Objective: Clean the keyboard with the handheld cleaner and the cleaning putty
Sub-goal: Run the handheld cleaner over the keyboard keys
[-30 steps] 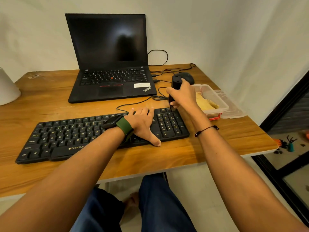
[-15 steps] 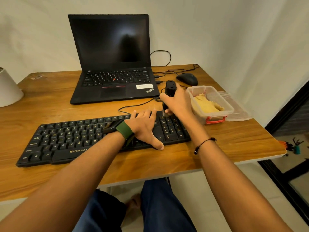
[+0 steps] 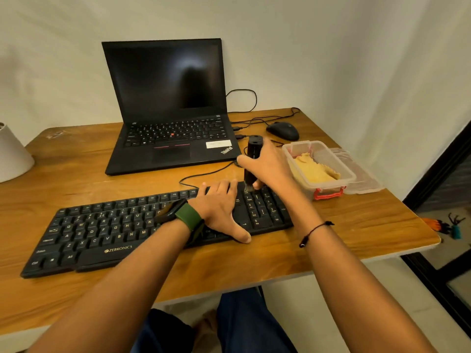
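Note:
A black keyboard [image 3: 102,233] lies along the front of the wooden desk. My left hand [image 3: 219,207] rests flat on its right-middle keys, fingers spread, a green-strapped watch on the wrist. My right hand [image 3: 270,166] grips a black handheld cleaner [image 3: 253,151] held upright, its brush tip touching the top row of the number pad. Yellow cleaning putty [image 3: 316,171] lies in an open clear plastic box [image 3: 339,184] just right of the keyboard.
An open black laptop [image 3: 168,110] stands behind the keyboard, cables trailing from its right side. A black mouse [image 3: 283,131] sits behind the box, and the box lid [image 3: 362,174] lies to its right. A white lampshade [image 3: 12,156] is at the desk's left edge.
My right hand has brought the cleaner down and leftward from near the mouse, so the brush now touches the number pad. My left hand stayed on the keys.

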